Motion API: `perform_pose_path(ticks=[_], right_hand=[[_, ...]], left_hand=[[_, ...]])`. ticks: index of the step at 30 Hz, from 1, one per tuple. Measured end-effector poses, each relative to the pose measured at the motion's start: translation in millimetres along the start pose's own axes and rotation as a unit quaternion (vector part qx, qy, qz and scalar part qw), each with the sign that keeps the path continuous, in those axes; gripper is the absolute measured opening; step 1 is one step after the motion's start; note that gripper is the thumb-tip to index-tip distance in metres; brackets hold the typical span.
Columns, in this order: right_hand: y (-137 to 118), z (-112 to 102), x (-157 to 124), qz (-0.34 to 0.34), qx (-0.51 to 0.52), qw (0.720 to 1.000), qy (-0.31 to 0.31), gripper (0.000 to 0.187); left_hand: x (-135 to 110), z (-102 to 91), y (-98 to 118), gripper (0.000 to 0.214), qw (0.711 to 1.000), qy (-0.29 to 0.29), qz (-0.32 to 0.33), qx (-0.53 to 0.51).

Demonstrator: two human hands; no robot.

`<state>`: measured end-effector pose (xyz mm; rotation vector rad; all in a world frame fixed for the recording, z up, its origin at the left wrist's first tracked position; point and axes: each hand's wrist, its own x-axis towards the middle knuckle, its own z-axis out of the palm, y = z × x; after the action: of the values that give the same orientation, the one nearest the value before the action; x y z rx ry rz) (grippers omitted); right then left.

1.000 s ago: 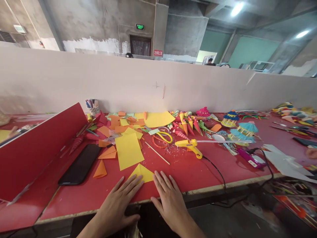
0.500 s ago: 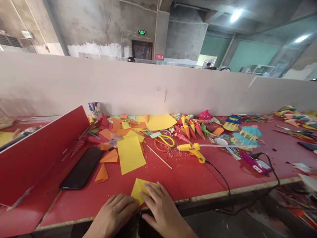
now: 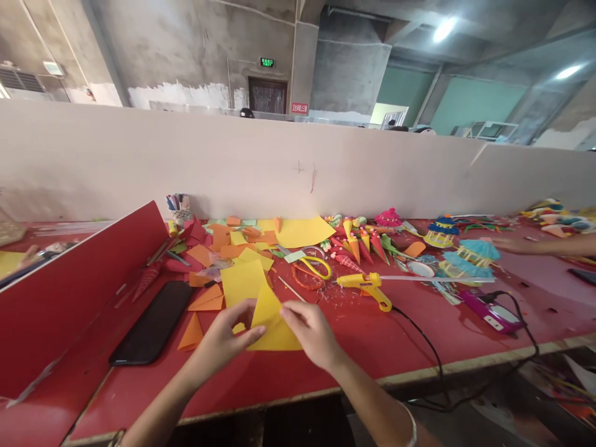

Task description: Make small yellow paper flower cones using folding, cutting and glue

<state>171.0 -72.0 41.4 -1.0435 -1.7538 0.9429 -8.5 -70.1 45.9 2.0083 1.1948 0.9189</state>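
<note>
Between my hands a creased piece of yellow paper (image 3: pixel 274 329) is held up above the red table, one corner pointing upward. My left hand (image 3: pixel 230 332) is closed on its left side, the thumb in front and the fingers partly hidden behind. On the right edge, my right hand (image 3: pixel 310 329) pinches the paper between thumb and fingers. A flat yellow sheet (image 3: pixel 237 282) lies just behind, partly covered by the held piece. Close to the right hand, a thin stick (image 3: pixel 291 288) rests on the table.
A black phone (image 3: pixel 151 323) and folded orange paper (image 3: pixel 190 334) lie left. Yellow-handled scissors (image 3: pixel 316 267), a yellow glue gun (image 3: pixel 367 285) and a purple power strip (image 3: pixel 491 310) with a cord are right. Another person's arm (image 3: pixel 544 246) reaches in. A red divider (image 3: pixel 93 292) stands left.
Both hands have risen and moved forward from the table's front edge, lifting the yellow paper, which now stands more open. Another person's arm has appeared at the right.
</note>
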Motion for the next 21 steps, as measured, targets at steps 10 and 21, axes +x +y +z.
perform_pose_path(ticks=[10,21], right_hand=[[45.0,-7.2,52.8,0.048,0.054,0.997,-0.024,0.029],[63.9,1.4,54.6,0.021,0.018,0.999,-0.034,0.032]], left_hand=[[70.5,24.0,-23.1,0.031,0.988,-0.002,-0.073,-0.139],[77.4,35.0,-52.8,0.040,0.977,0.044,-0.090,-0.187]])
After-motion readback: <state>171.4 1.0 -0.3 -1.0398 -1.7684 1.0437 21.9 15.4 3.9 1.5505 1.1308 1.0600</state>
